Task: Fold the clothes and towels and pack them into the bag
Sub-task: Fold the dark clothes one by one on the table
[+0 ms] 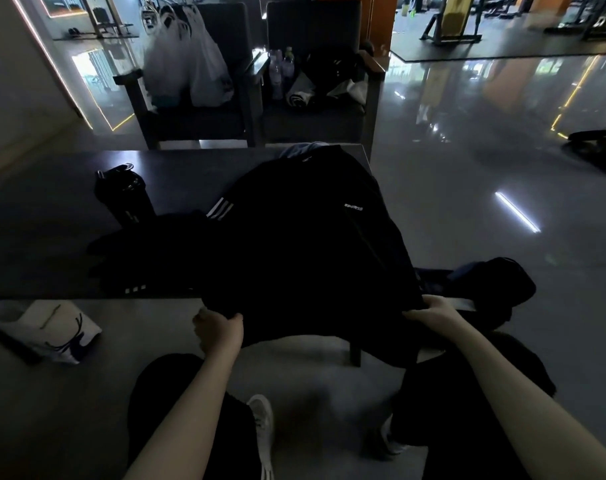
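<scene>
Both hands — left hand [218,329], right hand [433,313] — grip the black sports garment's [312,244] near hem; it stretches away across the table [52,220].

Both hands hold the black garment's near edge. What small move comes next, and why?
Probably bring that edge forward over the table to halve it: the left hand and right hand grip the black garment, which lies spread and unfolded.

The scene is dim. The black garment [294,258] sinks into near-featureless shadow on the dark surface [45,230]. The glossy floor [450,174] carries streaks of glare (one sharp white bar at right), and brighter light lies in the far background. Wide-angle distortion bends the edges; the bottom is soft.
</scene>
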### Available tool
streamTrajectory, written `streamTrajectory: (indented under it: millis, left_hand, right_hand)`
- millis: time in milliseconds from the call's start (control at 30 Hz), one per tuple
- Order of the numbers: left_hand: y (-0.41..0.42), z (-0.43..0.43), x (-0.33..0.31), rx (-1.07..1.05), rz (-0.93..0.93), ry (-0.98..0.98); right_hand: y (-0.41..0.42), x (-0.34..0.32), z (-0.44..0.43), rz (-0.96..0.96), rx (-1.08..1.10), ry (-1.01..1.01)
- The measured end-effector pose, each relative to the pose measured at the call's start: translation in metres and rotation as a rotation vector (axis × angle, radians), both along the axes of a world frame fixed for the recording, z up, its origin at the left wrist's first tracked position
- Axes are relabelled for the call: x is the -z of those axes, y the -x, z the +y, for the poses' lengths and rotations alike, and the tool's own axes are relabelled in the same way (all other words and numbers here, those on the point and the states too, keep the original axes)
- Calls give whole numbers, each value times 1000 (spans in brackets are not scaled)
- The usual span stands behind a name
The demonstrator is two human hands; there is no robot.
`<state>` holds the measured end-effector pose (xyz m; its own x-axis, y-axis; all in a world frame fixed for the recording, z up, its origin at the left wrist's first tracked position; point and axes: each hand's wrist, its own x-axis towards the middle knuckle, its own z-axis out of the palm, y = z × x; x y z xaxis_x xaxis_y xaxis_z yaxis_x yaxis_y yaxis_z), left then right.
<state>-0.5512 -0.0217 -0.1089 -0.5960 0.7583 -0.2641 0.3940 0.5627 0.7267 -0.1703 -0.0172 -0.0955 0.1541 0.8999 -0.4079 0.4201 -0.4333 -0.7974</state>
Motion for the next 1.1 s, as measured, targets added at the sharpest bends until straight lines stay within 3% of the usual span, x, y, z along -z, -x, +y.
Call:
streamTrajectory:
  millis: [133,200,333,500,633,833,933,1100]
  left_hand:
    - [22,11,23,10,-299,-5]
    - [32,17,38,53,-358,0]
    - [44,27,60,19,-310,27]
    - [28,14,30,32,-329,63]
    - [16,-1,41,190,-390,238]
    - [-5,-34,55,273,-326,429]
    - [2,-45,61,245,-337,438]
    - [14,-57,41,165,-302,297]
  right_hand:
    - [4,17,-5,-143,-54,97]
    - [6,22,-8,-194,-91,156]
    - [10,32,-16,-240,-142,190]
    - [16,43,-26,-187,-123,181]
    - [18,53,-33,-236,-161,244]
    - [24,60,-40,-412,-231,343]
    - [27,58,-43,-415,-152,327]
    - [21,57,-50,-188,137,203]
